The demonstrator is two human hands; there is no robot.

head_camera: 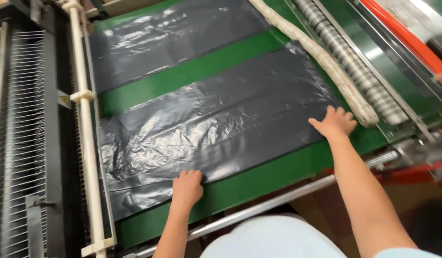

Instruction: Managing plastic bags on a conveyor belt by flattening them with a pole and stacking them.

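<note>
Both hands are lying flat, fingers released, grasping nothing: left hand (187, 187) is pressing the near black plastic sheet (216, 129); right hand (335, 122) is pressing its far corner on the green desk (259, 184).

I am looking at a factory floor, at a big machine that makes plastic bags. The wide green belt (216, 67) is the main thing here. Flat black plastic sheets (221, 124) lie on top of the belt in two rows. Left of the belt stand a white bar (82, 119) and a rack of thin wires (25, 119). Right of the belt run a ridged metal roller (350, 62) and a red rail (402, 33). A steel rod (278, 203) runs along the belt's near edge.
</note>
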